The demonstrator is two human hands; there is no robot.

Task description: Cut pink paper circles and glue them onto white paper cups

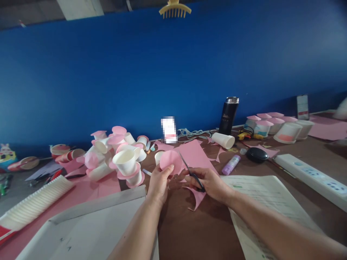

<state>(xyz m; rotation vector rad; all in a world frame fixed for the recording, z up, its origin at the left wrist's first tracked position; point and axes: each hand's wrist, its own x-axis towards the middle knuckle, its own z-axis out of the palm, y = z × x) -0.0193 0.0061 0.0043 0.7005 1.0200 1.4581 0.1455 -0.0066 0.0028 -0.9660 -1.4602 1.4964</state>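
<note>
My left hand [160, 180] pinches a round pink paper disc [170, 160] between thumb and fingers, over the middle of the brown table. Close beside it, my right hand [207, 183] is closed around dark-handled scissors [187, 164], whose blades point up and left near the disc's right edge. A curved pink paper offcut [197, 198] lies below the right hand. Behind both hands rests a larger pink paper sheet [195, 153]. One white paper cup [158, 157] stands partly hidden behind the disc.
Paper cups with pink discs [116, 155] are heaped at left, near a long cup stack [40, 202] and a white box [94, 227]. To the right are a glue stick [231, 165], a black mouse [257, 154], a power strip [311, 177], a printed sheet [271, 209] and a black flask [229, 115].
</note>
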